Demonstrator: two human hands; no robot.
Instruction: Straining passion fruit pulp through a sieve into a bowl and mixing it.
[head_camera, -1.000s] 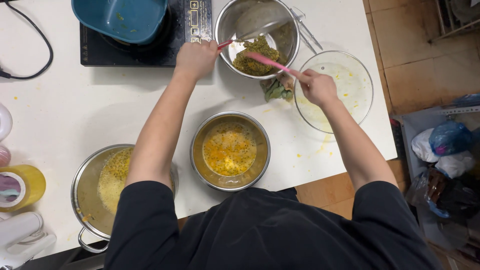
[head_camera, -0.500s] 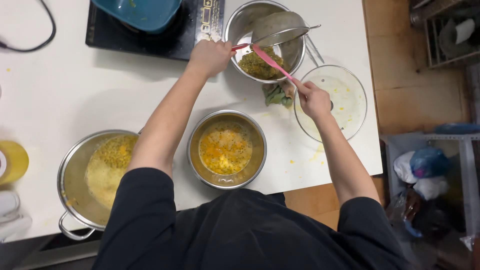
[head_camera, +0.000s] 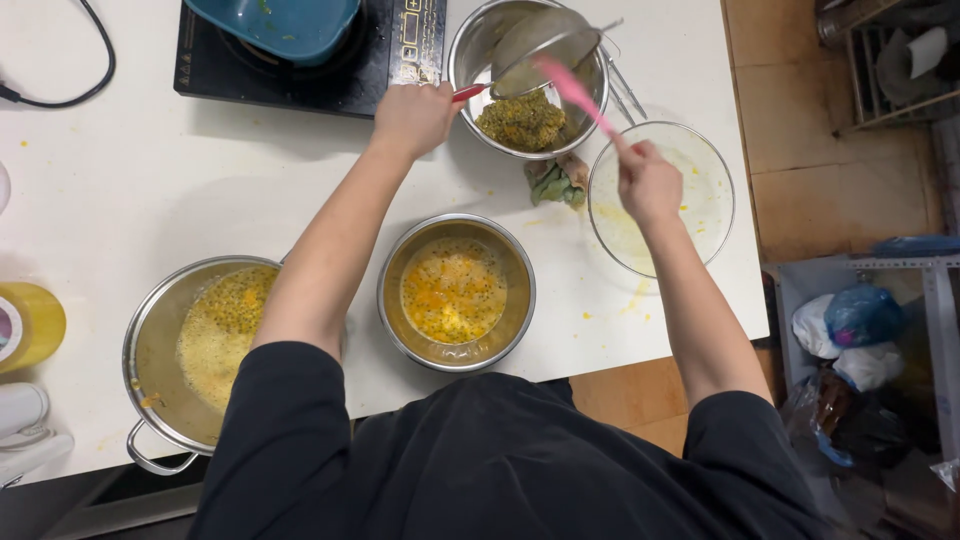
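Since half a second ago, the strainer (head_camera: 540, 45) has been tipped further over the far steel bowl (head_camera: 470, 55), and the pink spatula (head_camera: 575, 92) has been lifted so that its blade now lies across the strainer's mesh rather than down in the pulp. Nearest the body, a black top is seen along the bottom of the view, with both forearms stretched away over the white table (head_camera: 200, 180). At the near left edge a large steel pot (head_camera: 150, 350) is found, partly filled with pale yellow seeded pulp, and just right of it a steel bowl (head_camera: 395, 300) of brighter orange-yellow pulp is set between the two arms. At the far left edge a yellow roll of tape (head_camera: 30, 325) is seen. Further out on the right, an empty glass bowl (head_camera: 700, 170), smeared with yellow, is stood near the table's edge, and the right hand (head_camera: 645, 180) is held above its rim, closed around the spatula's handle. Between the glass bowl and the far steel bowl a crumpled greenish cloth (head_camera: 558, 182) is laid. The left hand (head_camera: 412, 115) is closed around the strainer's red handle (head_camera: 468, 92), so that the strainer is held tilted above the greenish-brown heap of seeds (head_camera: 520, 120) in the far bowl. Farthest away, a black induction hob (head_camera: 380, 70) carrying a blue pan (head_camera: 275, 25) is placed.
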